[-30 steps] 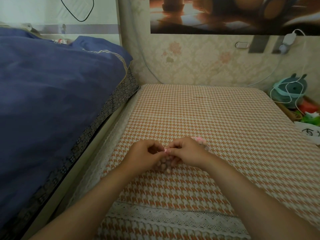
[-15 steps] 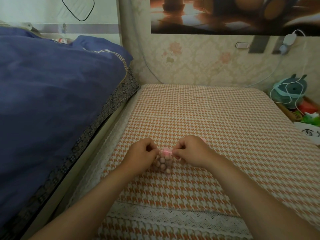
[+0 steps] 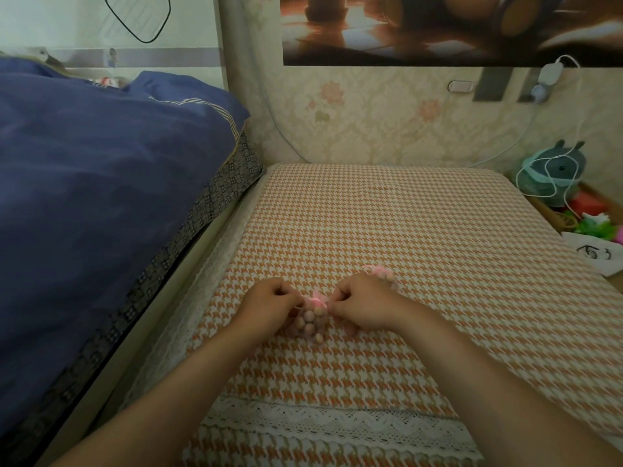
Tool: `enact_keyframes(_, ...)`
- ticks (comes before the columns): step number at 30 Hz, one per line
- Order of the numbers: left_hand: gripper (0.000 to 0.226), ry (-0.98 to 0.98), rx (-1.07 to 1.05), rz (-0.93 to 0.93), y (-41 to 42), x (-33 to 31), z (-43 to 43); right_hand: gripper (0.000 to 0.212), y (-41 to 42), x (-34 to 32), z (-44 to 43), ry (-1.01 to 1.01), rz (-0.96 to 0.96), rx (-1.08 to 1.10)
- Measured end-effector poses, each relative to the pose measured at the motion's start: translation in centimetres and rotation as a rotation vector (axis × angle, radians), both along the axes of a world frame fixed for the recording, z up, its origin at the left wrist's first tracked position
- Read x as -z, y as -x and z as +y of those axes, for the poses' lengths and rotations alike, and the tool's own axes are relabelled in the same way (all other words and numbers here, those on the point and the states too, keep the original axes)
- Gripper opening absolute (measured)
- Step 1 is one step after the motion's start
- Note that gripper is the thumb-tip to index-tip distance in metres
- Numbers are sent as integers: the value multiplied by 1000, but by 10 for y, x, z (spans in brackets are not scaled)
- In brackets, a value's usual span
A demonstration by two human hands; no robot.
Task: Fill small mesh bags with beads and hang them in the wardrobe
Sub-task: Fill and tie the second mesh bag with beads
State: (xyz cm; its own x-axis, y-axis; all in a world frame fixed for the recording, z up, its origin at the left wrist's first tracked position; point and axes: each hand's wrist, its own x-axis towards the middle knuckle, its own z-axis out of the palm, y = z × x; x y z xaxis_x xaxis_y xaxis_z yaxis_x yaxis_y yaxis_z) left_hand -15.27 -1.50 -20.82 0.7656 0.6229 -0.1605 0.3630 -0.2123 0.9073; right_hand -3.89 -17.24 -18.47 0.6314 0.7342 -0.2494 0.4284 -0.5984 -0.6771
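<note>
A small mesh bag (image 3: 313, 321) full of pale wooden beads lies on the orange houndstooth cloth (image 3: 421, 230), its neck gathered by a pink drawstring (image 3: 317, 299). My left hand (image 3: 269, 306) pinches the drawstring on the bag's left side. On the right side my right hand (image 3: 362, 308) pinches the other end. A second filled bag (image 3: 382, 274) with a pink tie lies just behind my right hand, partly hidden by it.
A blue quilt (image 3: 101, 183) covers the bed on the left. At the far right sit a teal plush toy (image 3: 549, 175) wrapped in a white cable, colourful items and a white bag (image 3: 588, 252). A wallpapered wall (image 3: 387, 119) closes the back.
My hands have drawn apart sideways, pulling the pink drawstring out to both sides. The beaded bag now shows between them with its neck gathered.
</note>
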Motion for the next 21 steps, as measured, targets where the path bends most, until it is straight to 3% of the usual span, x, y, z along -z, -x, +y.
enact_keyframes(7,12,-31,-45,13,1,-1,-9,23,-3,6,0,37,42,3)
enact_keyframes(15,19,-15,-35,42,4,-1,-9,25,0,4,-2,112,72,-52)
enact_keyframes(21,9,-147,191,210,5,-14,-5,33,3,1,-4,117,127,-24)
